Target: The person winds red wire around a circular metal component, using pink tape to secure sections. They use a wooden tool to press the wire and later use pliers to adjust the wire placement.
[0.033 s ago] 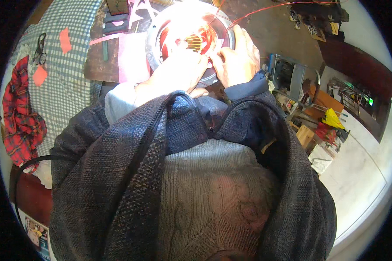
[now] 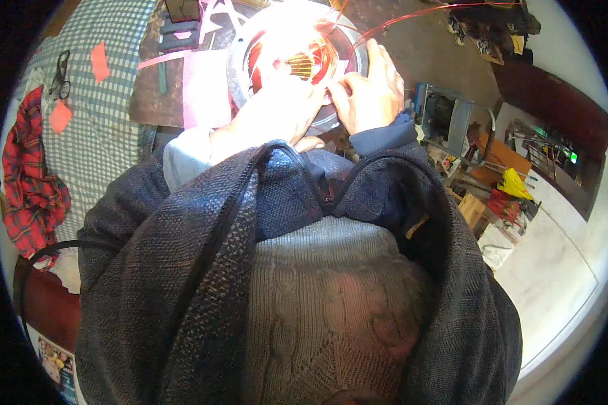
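Note:
A round metal motor housing [image 2: 240, 57] holds copper windings [image 2: 327, 57] around yellow slot pieces [image 2: 297, 66], partly washed out by glare. Loose red wires [image 2: 392, 21] trail off to the upper right. My left hand [image 2: 273, 111] lies over the housing's lower left, fingertips pressed together at the lower windings; whatever they pinch is hidden. My right hand [image 2: 368, 98] is at the housing's right side, upper fingers along the rim, thumb and index finger drawn together by the lower-right windings, on something too small to make out.
Pink paper strips [image 2: 206, 84] and dark blocks [image 2: 179, 37] lie on the worn tabletop [image 2: 148, 101]. Left are a checked cloth [image 2: 108, 142] with scissors [image 2: 64, 74] and a red plaid garment [image 2: 30, 169]. A metal-framed stand [image 2: 456, 128] and assorted clutter with a yellow bag [image 2: 513, 185] fill the right.

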### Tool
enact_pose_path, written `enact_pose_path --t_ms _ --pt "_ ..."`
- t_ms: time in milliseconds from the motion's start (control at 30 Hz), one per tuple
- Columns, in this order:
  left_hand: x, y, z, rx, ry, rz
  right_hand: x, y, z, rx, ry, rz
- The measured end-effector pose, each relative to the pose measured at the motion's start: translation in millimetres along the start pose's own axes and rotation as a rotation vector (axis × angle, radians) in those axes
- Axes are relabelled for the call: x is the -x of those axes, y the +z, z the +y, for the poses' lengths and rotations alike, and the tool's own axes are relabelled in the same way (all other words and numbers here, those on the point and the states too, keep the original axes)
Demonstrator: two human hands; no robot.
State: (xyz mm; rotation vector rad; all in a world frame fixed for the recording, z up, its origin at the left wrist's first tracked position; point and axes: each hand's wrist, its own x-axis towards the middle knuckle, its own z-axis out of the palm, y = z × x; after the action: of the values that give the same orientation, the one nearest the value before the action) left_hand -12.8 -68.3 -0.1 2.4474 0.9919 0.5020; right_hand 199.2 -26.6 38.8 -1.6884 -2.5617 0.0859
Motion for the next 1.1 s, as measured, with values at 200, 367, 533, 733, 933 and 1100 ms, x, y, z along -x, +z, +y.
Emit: enact_pose_path --t_ms 200,367,533,733,933,1100 --pt "-6 -21 7 0.048 -0.039 -0.051 8 7 -12 -0.013 0.163 -0.008" --pt "-11 -35 3 0.106 -0.028 -0.114 26 3 -28 -0.068 0.215 -0.034" --pt "-14 -34 1 0.085 -0.02 -0.121 21 17 -32 -0.171 0.361 -0.002" --pt "-10 -28 2 0.057 -0.041 -0.071 9 36 -20 -0.204 0.366 0.066" --pt "-11 -26 -2 0.189 -0.146 -0.162 4 42 -14 -0.277 0.376 0.029" --pt "-7 -20 -9 0.326 -0.223 -0.288 7 18 -19 -0.199 0.317 0.035"
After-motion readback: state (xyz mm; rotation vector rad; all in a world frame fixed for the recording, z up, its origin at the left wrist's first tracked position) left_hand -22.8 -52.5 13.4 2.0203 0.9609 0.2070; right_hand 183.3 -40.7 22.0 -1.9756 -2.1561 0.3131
